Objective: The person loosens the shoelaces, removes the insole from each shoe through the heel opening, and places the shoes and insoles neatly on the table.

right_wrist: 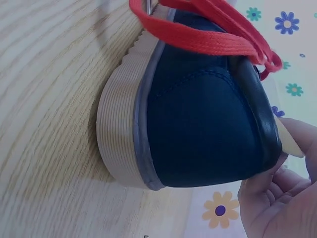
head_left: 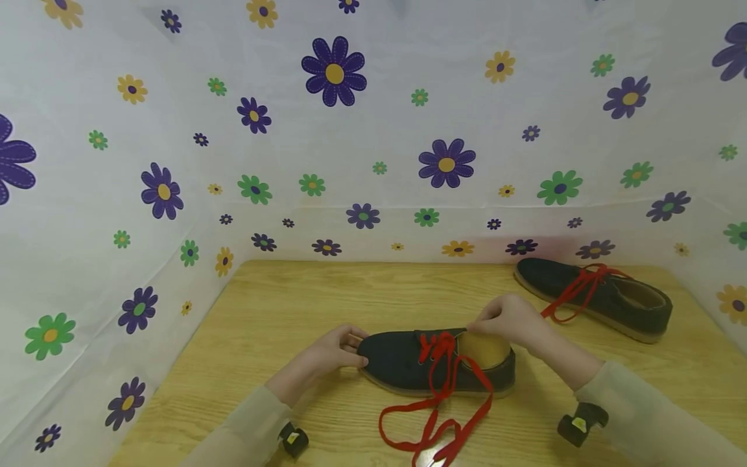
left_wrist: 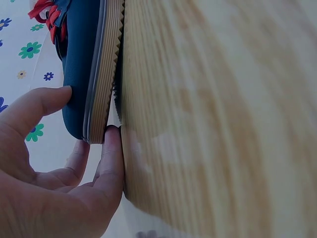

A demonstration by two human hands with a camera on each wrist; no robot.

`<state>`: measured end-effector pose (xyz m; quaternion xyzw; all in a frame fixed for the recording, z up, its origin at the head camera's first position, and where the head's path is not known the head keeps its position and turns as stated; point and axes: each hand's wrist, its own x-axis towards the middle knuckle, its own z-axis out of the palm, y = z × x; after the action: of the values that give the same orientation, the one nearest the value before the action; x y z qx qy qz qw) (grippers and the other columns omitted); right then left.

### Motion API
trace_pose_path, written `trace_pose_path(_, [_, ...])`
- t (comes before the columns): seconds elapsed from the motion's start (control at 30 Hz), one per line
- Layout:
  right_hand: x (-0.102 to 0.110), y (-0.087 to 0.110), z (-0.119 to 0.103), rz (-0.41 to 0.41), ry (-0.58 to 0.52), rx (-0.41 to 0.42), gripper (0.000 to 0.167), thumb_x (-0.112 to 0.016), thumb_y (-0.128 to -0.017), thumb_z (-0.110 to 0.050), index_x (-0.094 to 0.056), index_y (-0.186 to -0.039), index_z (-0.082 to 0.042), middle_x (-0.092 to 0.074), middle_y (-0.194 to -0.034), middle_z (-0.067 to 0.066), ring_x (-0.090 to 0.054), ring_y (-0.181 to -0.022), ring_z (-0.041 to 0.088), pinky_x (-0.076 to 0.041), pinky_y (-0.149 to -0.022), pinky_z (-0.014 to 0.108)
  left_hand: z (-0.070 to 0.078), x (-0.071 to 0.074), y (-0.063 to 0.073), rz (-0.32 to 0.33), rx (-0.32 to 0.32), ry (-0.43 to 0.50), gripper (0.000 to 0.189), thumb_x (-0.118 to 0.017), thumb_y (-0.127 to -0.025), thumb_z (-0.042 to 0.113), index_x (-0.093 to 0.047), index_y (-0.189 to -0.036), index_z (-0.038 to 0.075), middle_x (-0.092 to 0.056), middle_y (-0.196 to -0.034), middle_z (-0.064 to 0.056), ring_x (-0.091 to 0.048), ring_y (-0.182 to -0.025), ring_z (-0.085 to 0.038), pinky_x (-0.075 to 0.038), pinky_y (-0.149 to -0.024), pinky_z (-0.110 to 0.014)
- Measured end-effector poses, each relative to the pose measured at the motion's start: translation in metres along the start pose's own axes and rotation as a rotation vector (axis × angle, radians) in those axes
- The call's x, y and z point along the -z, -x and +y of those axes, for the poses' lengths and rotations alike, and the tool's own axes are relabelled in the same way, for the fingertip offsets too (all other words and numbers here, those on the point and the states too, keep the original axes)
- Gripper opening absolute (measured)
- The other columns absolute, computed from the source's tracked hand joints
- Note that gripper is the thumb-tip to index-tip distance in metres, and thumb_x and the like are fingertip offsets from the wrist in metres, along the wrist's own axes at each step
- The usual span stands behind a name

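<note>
A dark navy shoe with red laces stands on the wooden table, toe to the left. My left hand grips its toe, thumb on the upper and fingertips under the front of the ribbed sole. Over the shoe's opening, my right hand pinches a pale yellow insole. A thin edge of the insole sticks out above the collar, next to the right thumb; the rest is hidden inside the shoe. The laces trail over the near side onto the table in loose loops.
A second navy shoe with red laces lies at the back right, behind my right hand. White cloth with printed flowers encloses the wooden table at the back and sides.
</note>
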<state>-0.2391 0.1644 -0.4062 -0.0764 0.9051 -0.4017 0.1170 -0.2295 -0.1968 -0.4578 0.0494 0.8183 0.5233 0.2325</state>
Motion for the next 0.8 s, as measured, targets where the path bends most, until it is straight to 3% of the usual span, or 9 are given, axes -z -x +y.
trace_pose_path(0.2, [0.006, 0.003, 0.005, -0.025, -0.061, -0.025, 0.023, -0.083, -0.092, -0.029, -0.084, -0.096, -0.006, -0.077, -0.113, 0.012, -0.063, -0.095, 0.020, -0.050, -0.074, 0.032, 0.000, 0.000, 0.001, -0.002, -0.005, 0.013, 0.052, -0.077, -0.090, 0.003, -0.058, -0.138, -0.002, -0.063, -0.126, -0.019, -0.063, -0.108, -0.024, -0.050, -0.088, -0.032])
trace_pose_path(0.3, [0.009, 0.007, 0.009, -0.021, -0.062, 0.021, 0.021, -0.082, -0.094, -0.026, -0.083, -0.097, -0.005, -0.078, -0.110, 0.011, -0.062, -0.094, 0.018, -0.050, -0.075, 0.032, -0.001, 0.000, 0.001, 0.002, -0.003, 0.019, 0.051, -0.077, -0.089, 0.003, -0.058, -0.137, -0.002, -0.063, -0.125, -0.018, -0.063, -0.108, -0.024, -0.050, -0.087, -0.031])
trace_pose_path(0.5, [0.008, 0.016, 0.014, 0.052, 0.046, 0.236, 0.006, -0.080, -0.095, -0.015, -0.081, -0.092, -0.009, -0.078, -0.094, 0.001, -0.066, -0.085, 0.011, -0.054, -0.074, 0.026, -0.001, 0.000, 0.001, 0.018, 0.000, 0.021, 0.050, -0.078, -0.090, 0.001, -0.058, -0.136, -0.002, -0.063, -0.123, -0.018, -0.063, -0.107, -0.024, -0.049, -0.088, -0.031])
trace_pose_path(0.67, [0.007, 0.026, 0.016, 0.160, 0.242, 0.409, 0.003, -0.082, -0.093, -0.011, -0.080, -0.093, -0.014, -0.077, -0.094, -0.004, -0.068, -0.086, 0.008, -0.057, -0.076, 0.027, -0.001, 0.000, 0.002, 0.020, -0.003, 0.017, 0.050, -0.078, -0.090, 0.002, -0.059, -0.136, -0.001, -0.064, -0.124, -0.018, -0.064, -0.108, -0.024, -0.049, -0.089, -0.032])
trace_pose_path(0.8, [0.005, 0.032, 0.019, 0.233, 0.395, 0.521, 0.006, -0.084, -0.091, -0.014, -0.080, -0.095, -0.016, -0.073, -0.090, -0.008, -0.061, -0.079, 0.003, -0.053, -0.069, 0.025, -0.001, 0.000, 0.002, 0.018, 0.000, 0.014, 0.051, -0.078, -0.090, 0.002, -0.059, -0.136, -0.001, -0.064, -0.125, -0.018, -0.064, -0.108, -0.025, -0.049, -0.089, -0.033])
